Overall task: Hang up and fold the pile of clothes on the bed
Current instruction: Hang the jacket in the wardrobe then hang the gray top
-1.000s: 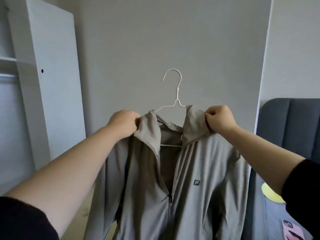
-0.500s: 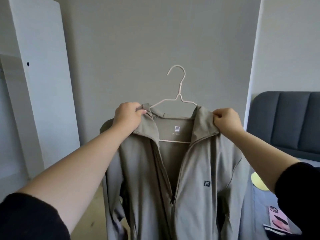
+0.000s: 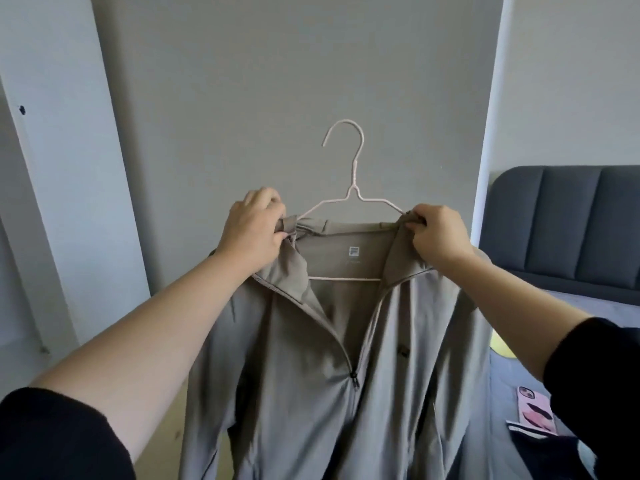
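Gripping grey zip jacket (image 3: 311, 375) by its collar, held up before me: left hand (image 3: 251, 233) and right hand (image 3: 438, 237) each pinch one end. Pale wire hanger (image 3: 353, 199) inside. Neck label (image 3: 353, 251): boxed logo, lettering unreadable. Bed (image 3: 568, 223) beyond, right.

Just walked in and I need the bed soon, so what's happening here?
A person is holding up a grey zip jacket on a pale wire hanger in front of the wall. The left hand and the right hand each grip the collar at one end of the hanger. The hook is free, not yet on any rail. A phone in a pink case lies on the bed to the right.
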The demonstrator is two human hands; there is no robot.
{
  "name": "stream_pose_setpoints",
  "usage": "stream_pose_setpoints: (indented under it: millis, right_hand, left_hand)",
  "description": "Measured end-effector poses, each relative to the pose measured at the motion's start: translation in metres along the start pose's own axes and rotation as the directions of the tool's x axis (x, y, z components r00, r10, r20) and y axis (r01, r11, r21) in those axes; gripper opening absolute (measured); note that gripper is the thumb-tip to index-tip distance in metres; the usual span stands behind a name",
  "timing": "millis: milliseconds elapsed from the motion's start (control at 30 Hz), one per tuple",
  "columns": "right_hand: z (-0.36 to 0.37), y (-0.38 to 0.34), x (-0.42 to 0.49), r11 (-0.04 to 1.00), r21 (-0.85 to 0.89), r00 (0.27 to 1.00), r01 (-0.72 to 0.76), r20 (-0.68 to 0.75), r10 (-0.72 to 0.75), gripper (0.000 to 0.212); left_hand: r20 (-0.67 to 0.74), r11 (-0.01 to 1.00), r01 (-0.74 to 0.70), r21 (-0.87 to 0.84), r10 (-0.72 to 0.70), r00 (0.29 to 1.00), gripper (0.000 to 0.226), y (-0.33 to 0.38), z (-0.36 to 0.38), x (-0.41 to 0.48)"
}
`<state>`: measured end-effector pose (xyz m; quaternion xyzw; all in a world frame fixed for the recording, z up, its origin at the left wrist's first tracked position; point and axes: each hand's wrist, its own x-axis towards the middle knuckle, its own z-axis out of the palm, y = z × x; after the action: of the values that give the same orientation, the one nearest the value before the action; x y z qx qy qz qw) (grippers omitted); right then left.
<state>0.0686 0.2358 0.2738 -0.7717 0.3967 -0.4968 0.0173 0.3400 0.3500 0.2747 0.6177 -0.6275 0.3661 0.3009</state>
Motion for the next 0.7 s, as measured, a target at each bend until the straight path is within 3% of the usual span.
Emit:
stream_pose_setpoints:
  millis: [67,133,200,467,700]
  right_hand:
    - [0.003,0.003,-0.006,0.999,0.030,0.991,-0.029,-0.132,0.033,0.017]
    - [0.002,0.006,-0.009,0.998,0.045,0.982,-0.047,-0.182,0.054,0.015]
    - [-0.004,0.008,-0.008,0.998,0.026,0.974,-0.051,-0.218,0.055,0.015]
    - [-0.116,-0.001,0.022,0.993,0.010,0.888,-0.114,-0.447,0.106,0.015]
    - [-0.259,-0.034,0.023,0.998,-0.008,0.735,-0.055,-0.677,0.035,0.008]
  left_hand:
    - [0.101,0.997,0.075,-0.006,-0.074,0.992,0.023,0.004,0.001,0.005]
    - [0.236,0.985,0.113,0.131,-0.142,0.961,0.018,0.011,0.005,0.010]
    - [0.271,0.973,0.123,0.196,-0.174,0.947,0.016,0.021,0.007,0.016]
    - [0.040,0.986,0.123,0.111,-0.128,0.991,0.017,0.095,-0.045,0.083]
    - [-0.208,0.999,0.045,0.020,-0.040,0.977,0.013,0.179,-0.138,0.141]
